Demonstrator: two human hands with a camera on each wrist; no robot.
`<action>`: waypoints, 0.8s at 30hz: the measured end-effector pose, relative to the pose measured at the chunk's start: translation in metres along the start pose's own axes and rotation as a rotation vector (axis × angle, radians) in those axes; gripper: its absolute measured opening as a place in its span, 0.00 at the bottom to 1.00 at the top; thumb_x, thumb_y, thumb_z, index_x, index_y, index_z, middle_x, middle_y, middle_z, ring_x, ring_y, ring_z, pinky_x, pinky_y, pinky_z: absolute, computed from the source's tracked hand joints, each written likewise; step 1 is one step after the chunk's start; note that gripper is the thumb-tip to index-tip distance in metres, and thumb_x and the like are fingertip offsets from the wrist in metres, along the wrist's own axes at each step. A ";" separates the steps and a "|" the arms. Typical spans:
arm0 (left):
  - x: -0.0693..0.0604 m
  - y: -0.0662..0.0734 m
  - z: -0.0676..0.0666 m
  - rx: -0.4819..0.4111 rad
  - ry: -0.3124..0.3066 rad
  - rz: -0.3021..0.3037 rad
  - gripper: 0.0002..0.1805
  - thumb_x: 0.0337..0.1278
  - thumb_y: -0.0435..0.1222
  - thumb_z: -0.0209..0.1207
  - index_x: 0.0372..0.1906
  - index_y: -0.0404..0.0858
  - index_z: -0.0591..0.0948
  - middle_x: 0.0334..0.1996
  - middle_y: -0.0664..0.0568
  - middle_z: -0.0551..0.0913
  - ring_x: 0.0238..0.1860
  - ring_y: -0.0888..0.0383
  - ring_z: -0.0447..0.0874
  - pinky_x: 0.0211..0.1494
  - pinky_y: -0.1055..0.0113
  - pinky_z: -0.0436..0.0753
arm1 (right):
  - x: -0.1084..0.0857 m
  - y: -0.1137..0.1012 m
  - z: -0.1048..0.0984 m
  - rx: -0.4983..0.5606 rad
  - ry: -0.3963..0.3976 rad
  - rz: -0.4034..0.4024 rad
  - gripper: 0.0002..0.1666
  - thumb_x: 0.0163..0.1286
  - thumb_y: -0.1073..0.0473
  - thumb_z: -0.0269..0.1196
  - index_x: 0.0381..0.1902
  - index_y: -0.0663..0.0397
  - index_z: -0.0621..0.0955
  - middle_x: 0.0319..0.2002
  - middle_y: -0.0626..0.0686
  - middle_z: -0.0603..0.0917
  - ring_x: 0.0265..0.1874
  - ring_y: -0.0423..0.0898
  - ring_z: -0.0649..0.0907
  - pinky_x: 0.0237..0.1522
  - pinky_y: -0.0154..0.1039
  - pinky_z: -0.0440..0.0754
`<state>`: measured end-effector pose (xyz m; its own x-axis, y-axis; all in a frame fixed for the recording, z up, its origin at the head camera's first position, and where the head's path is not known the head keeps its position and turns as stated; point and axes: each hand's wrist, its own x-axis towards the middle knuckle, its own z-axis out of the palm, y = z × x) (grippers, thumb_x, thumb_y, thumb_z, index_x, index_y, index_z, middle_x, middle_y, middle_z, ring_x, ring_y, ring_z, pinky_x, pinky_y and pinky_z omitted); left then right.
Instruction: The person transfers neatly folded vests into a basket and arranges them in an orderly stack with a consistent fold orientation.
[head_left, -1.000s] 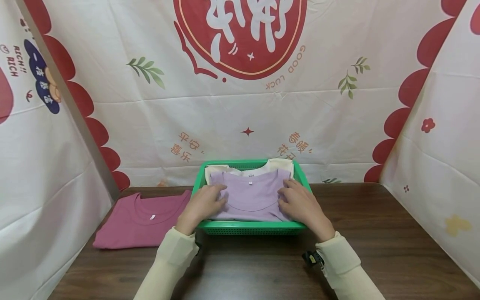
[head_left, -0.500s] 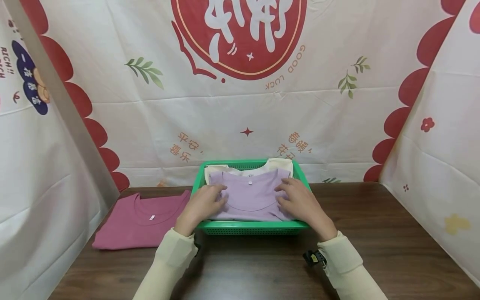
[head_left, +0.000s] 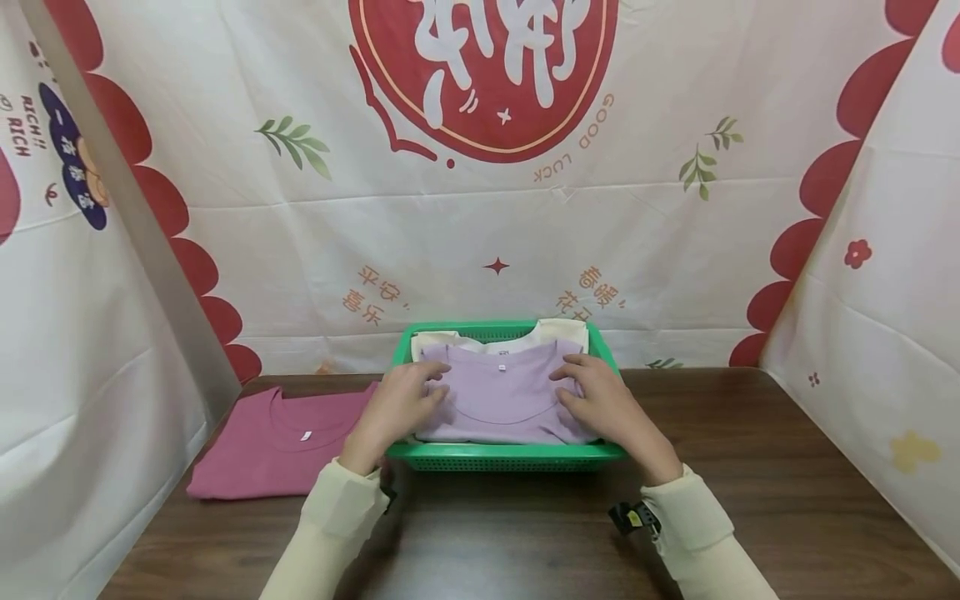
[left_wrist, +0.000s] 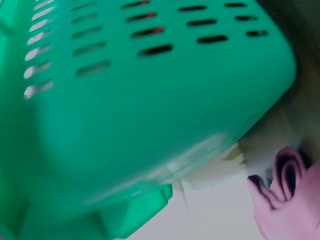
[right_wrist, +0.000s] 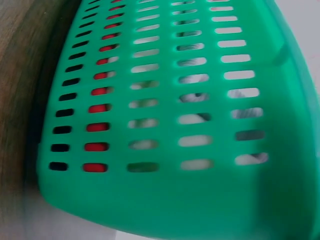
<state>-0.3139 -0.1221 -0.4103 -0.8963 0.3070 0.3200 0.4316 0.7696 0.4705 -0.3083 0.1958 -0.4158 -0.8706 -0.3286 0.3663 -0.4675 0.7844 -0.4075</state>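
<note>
A lavender folded shirt (head_left: 501, 387) lies on top in a green plastic basket (head_left: 506, 451), its neckline toward the back. Behind it shows a cream and white garment (head_left: 561, 331). My left hand (head_left: 395, 407) reaches over the basket's left side, fingertips at the shirt's left edge. Over the right side, my right hand (head_left: 603, 402) has its fingers loosely bent above the shirt, and no cloth is seen pinched. Both wrist views show the basket's slotted walls (left_wrist: 150, 100) (right_wrist: 150, 200), with neither hand visible there. Something red (right_wrist: 96, 127) shows through the slots.
A folded dark pink shirt (head_left: 277, 450) lies on the brown wooden table (head_left: 510, 533) left of the basket. A printed white cloth (head_left: 480, 225) hangs close behind the table, and similar cloth hangs at both sides.
My left hand has drawn slightly left, away from the shirt's middle. The right forearm has shifted a little to the right. The shirt and basket look unmoved.
</note>
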 end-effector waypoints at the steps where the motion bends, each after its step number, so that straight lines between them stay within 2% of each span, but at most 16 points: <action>1: -0.001 0.000 -0.003 -0.002 0.007 -0.003 0.19 0.67 0.38 0.66 0.60 0.39 0.85 0.56 0.46 0.88 0.51 0.52 0.88 0.58 0.50 0.86 | 0.000 -0.001 -0.001 0.002 0.002 -0.003 0.14 0.70 0.63 0.63 0.50 0.62 0.87 0.65 0.71 0.78 0.68 0.70 0.74 0.68 0.70 0.69; 9: -0.008 -0.007 -0.035 -0.035 -0.035 -0.038 0.22 0.69 0.39 0.64 0.64 0.37 0.82 0.50 0.44 0.90 0.51 0.47 0.89 0.56 0.47 0.86 | -0.007 -0.015 -0.022 0.012 0.034 -0.027 0.13 0.71 0.64 0.63 0.51 0.60 0.87 0.67 0.71 0.77 0.68 0.72 0.74 0.64 0.71 0.73; 14: -0.014 -0.016 -0.049 -0.041 -0.009 -0.023 0.21 0.69 0.38 0.63 0.64 0.37 0.82 0.50 0.43 0.90 0.51 0.47 0.90 0.54 0.46 0.86 | -0.009 -0.021 -0.031 0.019 0.049 -0.030 0.13 0.72 0.64 0.63 0.51 0.59 0.87 0.68 0.69 0.77 0.68 0.71 0.74 0.63 0.70 0.75; 17: -0.017 -0.019 -0.055 -0.030 0.010 -0.024 0.21 0.69 0.38 0.63 0.63 0.38 0.82 0.51 0.43 0.90 0.51 0.46 0.90 0.55 0.43 0.85 | -0.010 -0.026 -0.036 0.016 0.055 -0.039 0.14 0.71 0.64 0.63 0.52 0.60 0.87 0.68 0.69 0.77 0.68 0.71 0.75 0.63 0.70 0.75; 21: -0.019 -0.022 -0.059 -0.007 0.021 -0.029 0.21 0.69 0.39 0.63 0.63 0.39 0.82 0.50 0.44 0.91 0.50 0.47 0.91 0.64 0.30 0.72 | -0.011 -0.031 -0.043 0.012 0.056 -0.040 0.14 0.71 0.64 0.64 0.52 0.60 0.87 0.68 0.69 0.77 0.70 0.70 0.73 0.63 0.70 0.75; 24: -0.021 -0.022 -0.061 -0.012 0.025 -0.037 0.21 0.69 0.39 0.64 0.64 0.40 0.82 0.50 0.45 0.91 0.50 0.47 0.91 0.66 0.28 0.67 | -0.012 -0.034 -0.046 0.009 0.054 -0.048 0.14 0.72 0.63 0.63 0.52 0.59 0.87 0.68 0.69 0.77 0.70 0.70 0.73 0.63 0.70 0.75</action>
<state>-0.2984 -0.1795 -0.3777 -0.9088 0.2646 0.3226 0.3998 0.7733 0.4921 -0.2751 0.1973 -0.3675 -0.8380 -0.3365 0.4297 -0.5097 0.7640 -0.3957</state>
